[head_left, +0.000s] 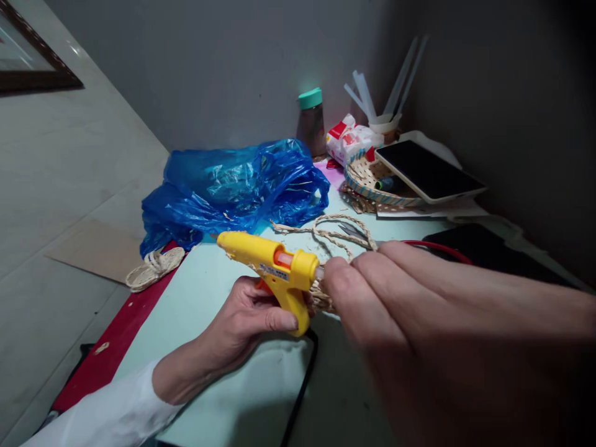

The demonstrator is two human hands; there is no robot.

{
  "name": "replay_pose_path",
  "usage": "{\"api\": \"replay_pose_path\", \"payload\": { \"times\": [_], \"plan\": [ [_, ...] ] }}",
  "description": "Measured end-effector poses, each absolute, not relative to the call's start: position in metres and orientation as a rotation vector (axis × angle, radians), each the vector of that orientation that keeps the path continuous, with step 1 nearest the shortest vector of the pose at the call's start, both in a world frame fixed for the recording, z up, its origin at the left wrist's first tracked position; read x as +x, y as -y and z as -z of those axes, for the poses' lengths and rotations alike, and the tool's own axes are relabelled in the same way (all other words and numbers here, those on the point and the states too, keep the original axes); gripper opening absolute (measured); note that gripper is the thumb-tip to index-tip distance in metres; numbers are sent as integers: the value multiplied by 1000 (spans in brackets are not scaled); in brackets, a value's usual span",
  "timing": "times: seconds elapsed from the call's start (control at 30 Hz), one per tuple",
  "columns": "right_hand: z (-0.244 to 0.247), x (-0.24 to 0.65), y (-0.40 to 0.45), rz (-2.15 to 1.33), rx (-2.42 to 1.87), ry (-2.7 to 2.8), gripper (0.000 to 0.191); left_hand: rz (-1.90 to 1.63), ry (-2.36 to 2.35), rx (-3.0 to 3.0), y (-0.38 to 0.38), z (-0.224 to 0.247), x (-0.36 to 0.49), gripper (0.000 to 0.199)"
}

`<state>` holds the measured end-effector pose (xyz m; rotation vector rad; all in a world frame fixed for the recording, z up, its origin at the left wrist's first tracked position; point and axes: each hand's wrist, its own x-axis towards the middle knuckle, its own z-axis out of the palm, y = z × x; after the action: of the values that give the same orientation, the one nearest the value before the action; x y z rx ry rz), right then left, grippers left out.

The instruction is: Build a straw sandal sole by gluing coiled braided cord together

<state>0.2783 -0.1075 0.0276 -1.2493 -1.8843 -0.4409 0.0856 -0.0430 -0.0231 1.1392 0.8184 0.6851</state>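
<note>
My left hand (254, 320) is wrapped round the handle of a yellow glue gun (256, 251), whose nozzle points left. Large in the foreground, my right hand (400, 298) has its fingers closed at the rear of the gun, on the end of a translucent glue stick (319, 273). A black cord hangs from the gun's handle. Behind the gun, a braided straw cord (333, 234) lies on the pale green table (209, 279). Some woven straw shows between my hands, mostly hidden by them.
A crumpled blue plastic bag (233, 183) lies at the back. Rightward are a green-lidded jar (311, 121), a tissue pack (349, 139), a round basket (361, 177) with a tablet (428, 171) leaning on it, and red-handled scissors (437, 246). A straw coil (156, 268) sits at the left edge.
</note>
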Motion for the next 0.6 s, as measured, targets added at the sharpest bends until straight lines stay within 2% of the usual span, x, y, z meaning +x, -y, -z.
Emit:
{"api": "replay_pose_path", "payload": {
  "times": [0.13,0.33,0.47,0.6],
  "plan": [
    [-24,289,97,583,-1210,1967,27,-662,-816,1173,41,27,83,16],
    [-19,295,91,541,-1207,2107,25,-694,-844,1111,42,23,86,19],
    [-22,291,98,645,-1103,1950,11,-751,-833,1042,44,17,92,22],
    [-15,277,100,519,-1016,2040,16,-819,-839,1041,44,13,92,21]
  ]
}}
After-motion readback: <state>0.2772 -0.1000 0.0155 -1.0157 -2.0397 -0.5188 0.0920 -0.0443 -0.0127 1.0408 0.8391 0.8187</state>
